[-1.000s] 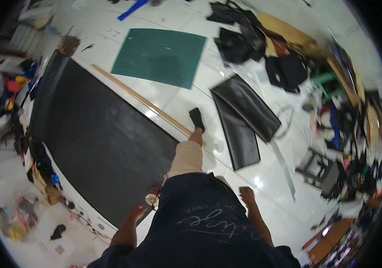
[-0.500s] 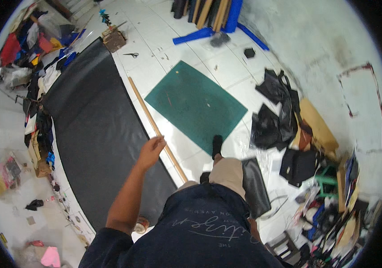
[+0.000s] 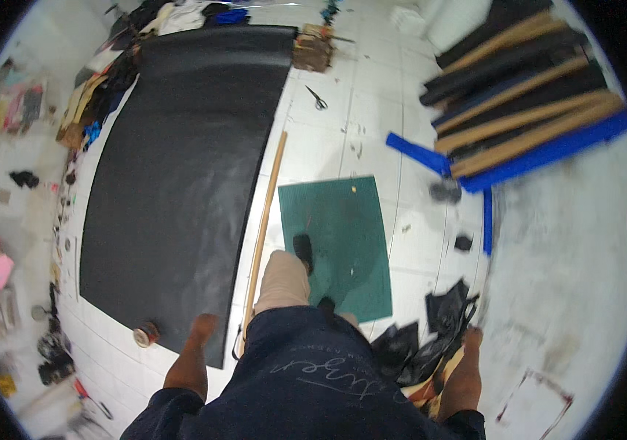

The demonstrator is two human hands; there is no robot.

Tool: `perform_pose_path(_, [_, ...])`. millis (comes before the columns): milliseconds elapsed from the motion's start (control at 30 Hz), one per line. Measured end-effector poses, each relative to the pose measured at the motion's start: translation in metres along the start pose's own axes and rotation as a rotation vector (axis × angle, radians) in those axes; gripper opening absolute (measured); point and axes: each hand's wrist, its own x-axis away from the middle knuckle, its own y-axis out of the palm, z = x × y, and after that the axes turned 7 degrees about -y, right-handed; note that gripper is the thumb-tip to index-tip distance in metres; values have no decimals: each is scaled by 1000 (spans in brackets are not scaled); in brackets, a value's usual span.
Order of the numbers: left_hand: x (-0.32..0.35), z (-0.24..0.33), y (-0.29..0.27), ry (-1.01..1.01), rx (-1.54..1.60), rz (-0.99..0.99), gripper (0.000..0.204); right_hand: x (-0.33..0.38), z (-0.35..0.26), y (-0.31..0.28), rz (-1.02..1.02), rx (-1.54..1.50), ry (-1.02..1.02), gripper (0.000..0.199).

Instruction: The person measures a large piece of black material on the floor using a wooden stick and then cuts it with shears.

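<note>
My left hand (image 3: 205,323) hangs over the near end of a wide black sheet (image 3: 181,169) rolled out on the floor. Its fingers are blurred. On the right, my right hand (image 3: 472,336) is low beside a heap of black material (image 3: 449,308), with its fingers too small and smeared to make out. Nothing shows in either hand. A long thin wooden rod (image 3: 265,227) lies along the sheet's right edge. My feet, in dark socks, are on a green cutting mat (image 3: 361,242) to the right of the rod.
Black scissors (image 3: 318,98) lie on the white tiles near a brown block (image 3: 313,51). Several rolls (image 3: 526,95) lean at the far right above a blue strip (image 3: 548,158). A small tin (image 3: 146,334) stands by the sheet's near left corner. Clutter lines the left side.
The view has swung to the right, and I have stepped onto the mat. My left hand has left its place by the rod, and my right hand has come into view.
</note>
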Motion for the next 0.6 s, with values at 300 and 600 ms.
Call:
perform_pose_path(300, [-133, 154, -168, -12, 722, 108, 52, -177, -591, 134, -158, -112, -1094, 28])
perform_pose_path(600, [-142, 134, -479, -117, 1849, 768, 31, -36, -819, 300, -1056, 316, -1331, 40])
